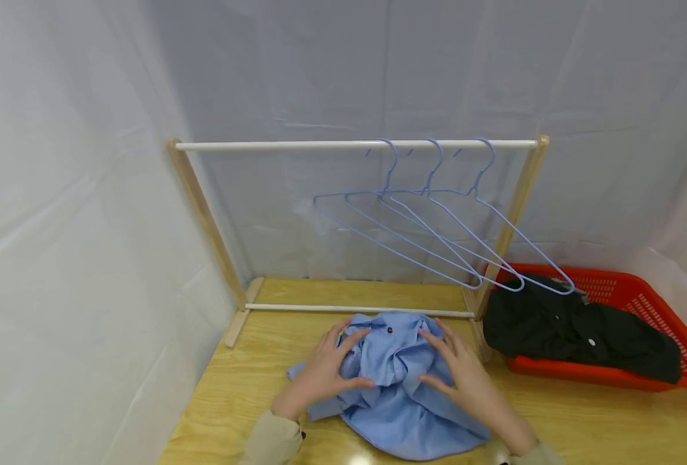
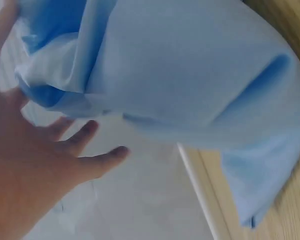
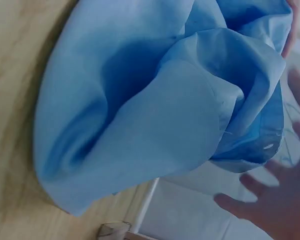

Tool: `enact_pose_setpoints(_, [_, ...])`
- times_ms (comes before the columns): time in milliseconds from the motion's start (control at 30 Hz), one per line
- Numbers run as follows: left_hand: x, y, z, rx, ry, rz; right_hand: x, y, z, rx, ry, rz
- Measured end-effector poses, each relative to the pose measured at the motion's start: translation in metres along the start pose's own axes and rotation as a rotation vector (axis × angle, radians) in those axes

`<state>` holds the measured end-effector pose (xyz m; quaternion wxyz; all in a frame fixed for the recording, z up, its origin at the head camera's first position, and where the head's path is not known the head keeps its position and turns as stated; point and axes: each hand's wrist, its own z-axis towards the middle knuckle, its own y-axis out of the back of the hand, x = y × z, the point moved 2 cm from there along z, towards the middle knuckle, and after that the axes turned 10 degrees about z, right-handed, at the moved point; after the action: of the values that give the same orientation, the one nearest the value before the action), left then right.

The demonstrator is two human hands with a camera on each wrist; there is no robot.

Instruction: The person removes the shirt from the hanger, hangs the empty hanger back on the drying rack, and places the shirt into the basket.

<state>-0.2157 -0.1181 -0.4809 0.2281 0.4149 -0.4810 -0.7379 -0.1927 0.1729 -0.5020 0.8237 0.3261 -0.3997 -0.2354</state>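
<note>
A crumpled light blue shirt [image 1: 419, 416] lies in a heap on the wooden table, with a dark red button [image 1: 390, 330] showing near its top. My left hand [image 1: 327, 368] is at the heap's left side, fingers spread and thumb pointing inward. Opposite it, my right hand [image 1: 465, 374] spreads its fingers along the right side. In the left wrist view the fingers [image 2: 82, 140] are parted beside the folded cloth [image 2: 165, 65]. The right wrist view has the right hand [image 3: 285, 195] similarly open, next to the shirt's bunched upper part [image 3: 245, 85].
Behind the shirt stands a wooden rack with a white top rail [image 1: 273, 146]. Three light blue hangers [image 1: 430, 200] hang toward its right end. At the right, a red plastic basket [image 1: 645, 290] holds dark clothing [image 1: 552, 323]. White sheeting [image 1: 75, 226] surrounds the table [image 1: 215, 413].
</note>
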Motion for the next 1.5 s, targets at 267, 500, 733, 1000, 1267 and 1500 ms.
enact_pose_setpoints(267, [0.007, -0.039, 0.007, 0.235, 0.033, 0.078, -0.007, -0.019, -0.005, 0.523, -0.172, 0.009])
enact_pose_setpoints(500, [0.006, -0.053, 0.009, 0.315, 0.043, 0.171, -0.016, -0.031, -0.004, 0.603, -0.221, -0.05])
enact_pose_setpoints(733, [-0.001, -0.063, 0.015, 0.269, 0.049, 0.342, -0.029, -0.051, 0.013, 0.473, -0.167, -0.084])
enact_pose_setpoints(1000, [-0.007, -0.067, 0.025, 0.157, 0.07, 0.46, -0.021, -0.063, 0.034, 0.44, -0.167, -0.168])
enact_pose_setpoints(1267, [-0.011, -0.072, 0.028, -0.005, 0.065, 0.542, -0.01, -0.067, 0.039, 0.34, -0.075, -0.348])
enact_pose_setpoints(1500, [-0.013, -0.072, 0.038, -0.145, 0.02, 0.649, -0.008, -0.07, 0.04, 0.147, 0.059, -0.511])
